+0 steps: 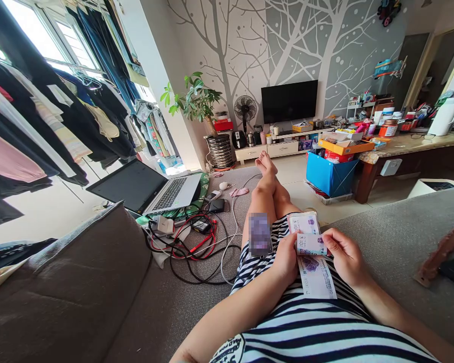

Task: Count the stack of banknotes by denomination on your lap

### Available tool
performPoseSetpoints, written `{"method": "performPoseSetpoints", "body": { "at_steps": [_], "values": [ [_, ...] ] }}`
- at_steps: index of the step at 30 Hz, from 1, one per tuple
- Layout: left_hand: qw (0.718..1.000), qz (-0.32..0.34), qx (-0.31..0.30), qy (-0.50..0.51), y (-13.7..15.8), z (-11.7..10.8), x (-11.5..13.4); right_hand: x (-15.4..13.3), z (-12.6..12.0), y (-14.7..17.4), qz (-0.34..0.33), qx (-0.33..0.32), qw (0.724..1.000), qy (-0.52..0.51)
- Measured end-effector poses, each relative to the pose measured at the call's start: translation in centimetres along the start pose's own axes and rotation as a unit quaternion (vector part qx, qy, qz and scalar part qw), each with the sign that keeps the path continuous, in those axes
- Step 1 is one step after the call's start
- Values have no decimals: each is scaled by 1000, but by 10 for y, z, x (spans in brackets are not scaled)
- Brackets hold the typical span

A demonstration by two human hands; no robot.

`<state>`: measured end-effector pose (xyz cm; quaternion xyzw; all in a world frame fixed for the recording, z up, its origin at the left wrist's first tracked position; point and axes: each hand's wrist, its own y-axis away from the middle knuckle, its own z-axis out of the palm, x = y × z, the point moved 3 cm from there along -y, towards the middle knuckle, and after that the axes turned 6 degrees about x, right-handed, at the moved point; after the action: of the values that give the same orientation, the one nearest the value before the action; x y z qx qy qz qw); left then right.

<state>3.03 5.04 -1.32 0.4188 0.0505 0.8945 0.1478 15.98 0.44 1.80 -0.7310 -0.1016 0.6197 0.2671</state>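
Between my two hands is a folded banknote [310, 244], pale with purple and green print. My left hand [286, 258] pinches its left end, and my right hand [342, 256] grips the right end with the thumb on top. Beyond it on my lap lies a stack of banknotes [303, 221]. A single flat banknote [318, 280] rests nearer to me on the striped clothing [325, 333], partly hidden by the held one. Left of the notes, on my thigh, sits a phone [260, 236] with a blurred screen.
An open laptop [174, 194] stands on the sofa [189, 297] to the left, beside tangled black, red and white cables [202, 247]. A brown strap-like item [444, 249] lies at the right. Farther off are a blue box [329, 174], a cluttered table [404, 143] and a television [289, 102].
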Motion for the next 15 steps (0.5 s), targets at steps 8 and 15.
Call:
{"method": "performPoseSetpoints", "body": {
  "at_steps": [8, 15],
  "values": [
    [999, -10, -30, 21, 8, 10, 7, 9, -1, -5, 21, -5, 1000, -12],
    [1000, -8, -22, 9, 7, 9, 7, 29, -5, -13, 54, 51, 996, 45]
  ]
}}
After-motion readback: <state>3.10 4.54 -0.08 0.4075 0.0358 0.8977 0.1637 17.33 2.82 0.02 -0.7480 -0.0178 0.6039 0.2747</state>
